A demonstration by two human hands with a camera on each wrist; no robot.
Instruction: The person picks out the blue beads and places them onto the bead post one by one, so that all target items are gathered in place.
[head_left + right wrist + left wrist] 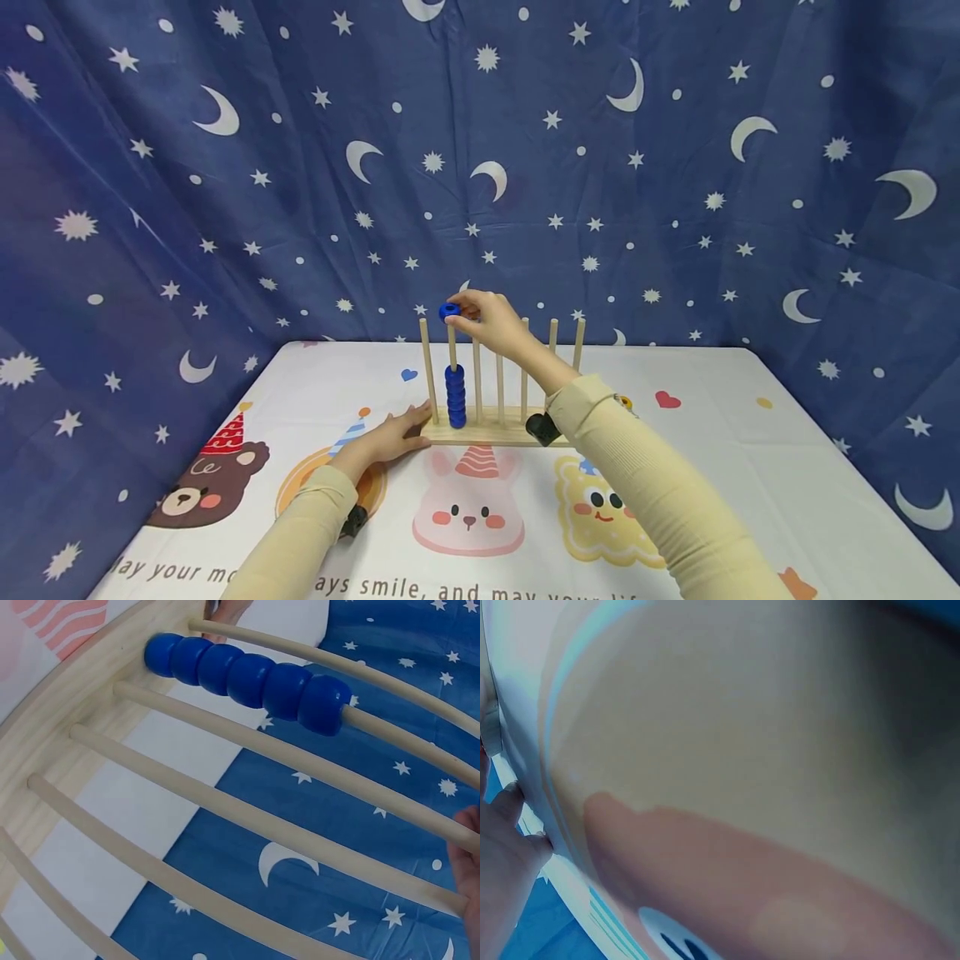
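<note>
My right hand [491, 321] pinches a blue bead [449, 311] at the top of the second peg from the left on a wooden peg rack [487, 435]. Lower on that peg, several blue beads [455, 396] are stacked down to the base, seen closely in the right wrist view as a blue row [247, 679]. The other visible pegs hold no beads. At the rack's left end my left hand [390, 435] holds the base, thumb by the front edge. Only part of the left hand [506, 862] shows in its wrist view; the pinched bead is outside the right wrist view.
A white cloth with printed cartoon animals [468, 512] covers the table. Behind it hangs a blue curtain [525, 242] with moons and stars. A small yellow item [625, 402] shows partly behind my right forearm. Dark wrist cameras [543, 428] sit at both wrists.
</note>
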